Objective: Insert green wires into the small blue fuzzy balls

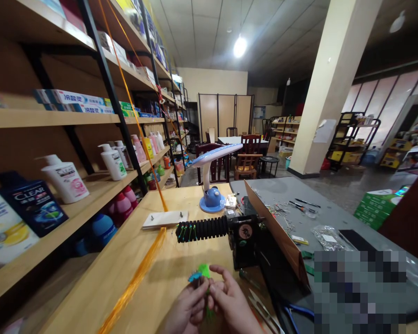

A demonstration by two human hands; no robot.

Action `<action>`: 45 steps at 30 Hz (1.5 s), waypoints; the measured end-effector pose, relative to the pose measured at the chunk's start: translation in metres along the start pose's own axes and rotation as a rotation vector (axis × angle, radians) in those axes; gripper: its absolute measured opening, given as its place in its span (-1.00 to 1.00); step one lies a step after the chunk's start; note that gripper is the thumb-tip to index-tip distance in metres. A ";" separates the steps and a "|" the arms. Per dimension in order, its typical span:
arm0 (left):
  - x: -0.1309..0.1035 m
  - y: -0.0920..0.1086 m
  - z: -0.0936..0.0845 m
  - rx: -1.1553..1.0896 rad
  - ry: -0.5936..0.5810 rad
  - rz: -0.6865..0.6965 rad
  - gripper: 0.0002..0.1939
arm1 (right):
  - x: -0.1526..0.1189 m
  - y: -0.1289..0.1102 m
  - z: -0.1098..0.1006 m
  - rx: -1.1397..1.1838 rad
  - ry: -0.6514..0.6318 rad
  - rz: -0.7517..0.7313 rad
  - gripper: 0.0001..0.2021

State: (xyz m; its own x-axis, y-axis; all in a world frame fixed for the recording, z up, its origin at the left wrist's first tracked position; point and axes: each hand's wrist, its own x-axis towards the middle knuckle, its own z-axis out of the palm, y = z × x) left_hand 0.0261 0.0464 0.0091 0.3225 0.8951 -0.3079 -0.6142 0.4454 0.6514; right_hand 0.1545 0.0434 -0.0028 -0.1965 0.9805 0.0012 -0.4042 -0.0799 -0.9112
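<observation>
Low in the middle of the view, my left hand (191,302) and my right hand (232,300) meet over the wooden table. Pinched between their fingertips is a small bright green fuzzy piece (204,270), with a blue fringed part (195,277) at its left. Green strands hang below the fingers. My right index finger sticks out from the pinch. Just beyond the hands stands a black machine (244,234) with a ridged black roller (204,228), wound with green threads at its left end.
Orange threads (135,280) run down the table under a white plate (165,219). A blue lamp (212,198) stands behind the roller. Thread snips (264,311) and blue-handled pliers (299,311) lie at right, near an upright brown board (273,232). Shelves (66,118) with bottles line the left.
</observation>
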 end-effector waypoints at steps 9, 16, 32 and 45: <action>0.003 0.002 -0.003 -0.011 -0.013 -0.003 -0.56 | 0.003 0.000 -0.006 -0.145 0.122 0.012 -0.34; 0.004 -0.001 -0.004 -0.031 -0.003 -0.015 -0.57 | 0.003 -0.001 -0.007 -0.351 0.138 -0.016 -0.56; 0.006 -0.004 -0.002 -0.044 0.254 -0.012 -0.86 | -0.009 0.010 0.006 -0.214 0.086 -0.115 -0.48; 0.006 -0.005 0.002 -0.071 0.317 0.013 -0.85 | -0.009 0.008 0.014 -0.322 0.058 -0.218 -0.59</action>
State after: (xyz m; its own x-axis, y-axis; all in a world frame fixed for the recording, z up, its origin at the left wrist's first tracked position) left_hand 0.0327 0.0495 0.0058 0.0813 0.8576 -0.5079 -0.6692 0.4246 0.6098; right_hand 0.1409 0.0317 -0.0044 -0.0820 0.9775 0.1942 -0.1283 0.1829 -0.9747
